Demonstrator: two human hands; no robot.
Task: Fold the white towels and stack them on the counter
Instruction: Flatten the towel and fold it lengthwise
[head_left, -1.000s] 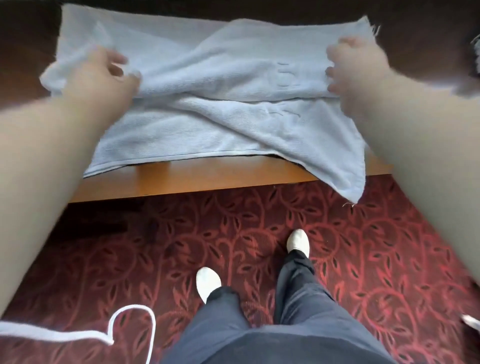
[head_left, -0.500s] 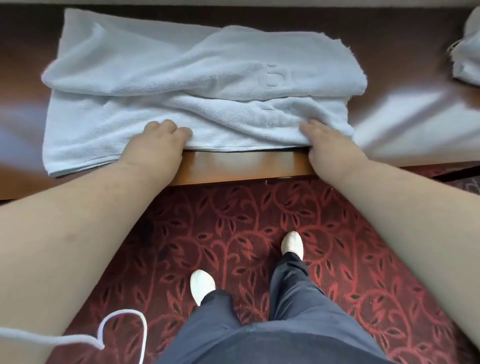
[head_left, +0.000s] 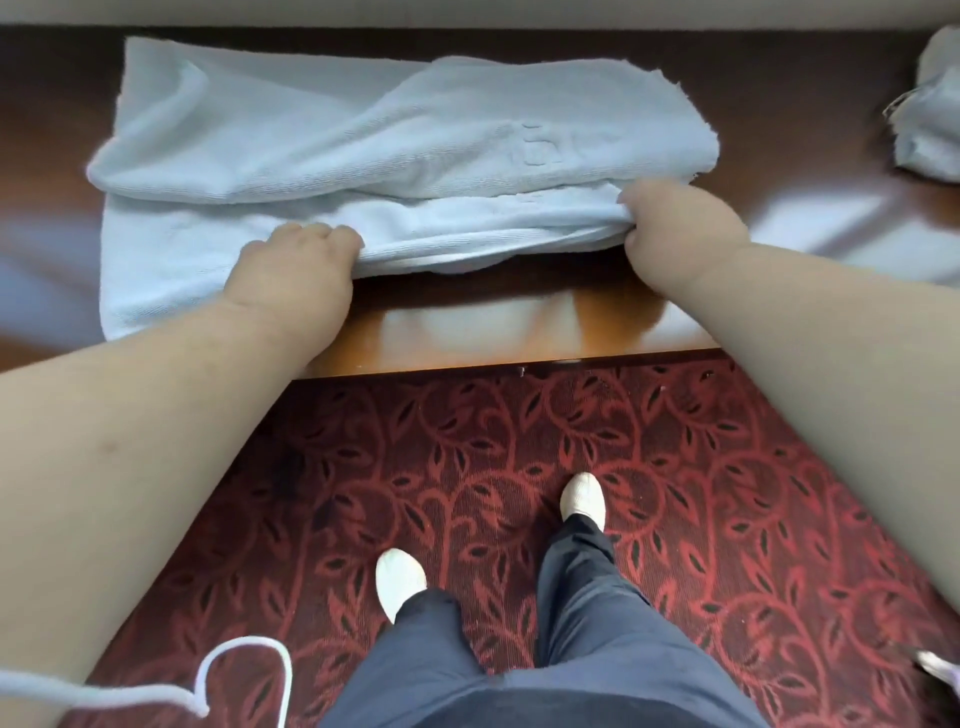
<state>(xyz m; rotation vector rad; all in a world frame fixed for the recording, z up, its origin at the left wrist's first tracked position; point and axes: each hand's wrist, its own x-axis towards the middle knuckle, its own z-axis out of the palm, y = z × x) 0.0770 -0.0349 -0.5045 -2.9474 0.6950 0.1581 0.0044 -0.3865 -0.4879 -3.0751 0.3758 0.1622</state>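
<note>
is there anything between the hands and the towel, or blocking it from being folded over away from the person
Nothing visible. The left hand and right hand both grip the near edge of the white towel directly. Beyond them lie only the towel's own layers on the counter. Another towel sits far right, apart.

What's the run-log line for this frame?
step: folding | left hand: grips towel near edge | right hand: grips same edge, lifted | counter
</note>
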